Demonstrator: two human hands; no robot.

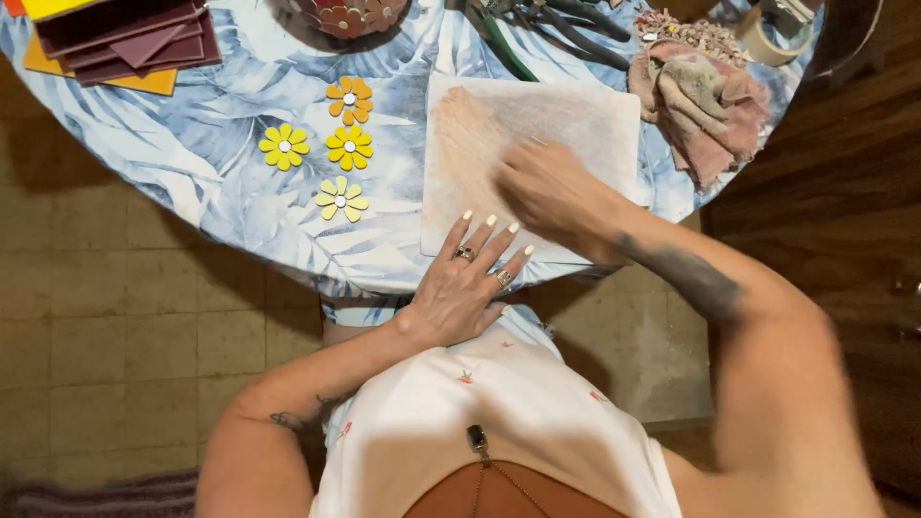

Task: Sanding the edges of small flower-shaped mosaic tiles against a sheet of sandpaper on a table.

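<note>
A pale square tile (576,125) with a powdery, pinkish surface lies flat on the round table near its front edge. My right hand (549,189) is pressed on the tile's lower middle and looks blurred; what is under the palm is hidden. My left hand (465,283), with rings and light nails, rests fingers spread on the tile's near-left corner and the table edge, holding nothing.
The table has a blue leaf-print cloth (211,153). Several yellow and orange flower shapes (347,146) lie left of the tile. A stained rag (705,101), pliers (537,24), a tape roll (772,29) and stacked dark tiles (125,38) sit at the back.
</note>
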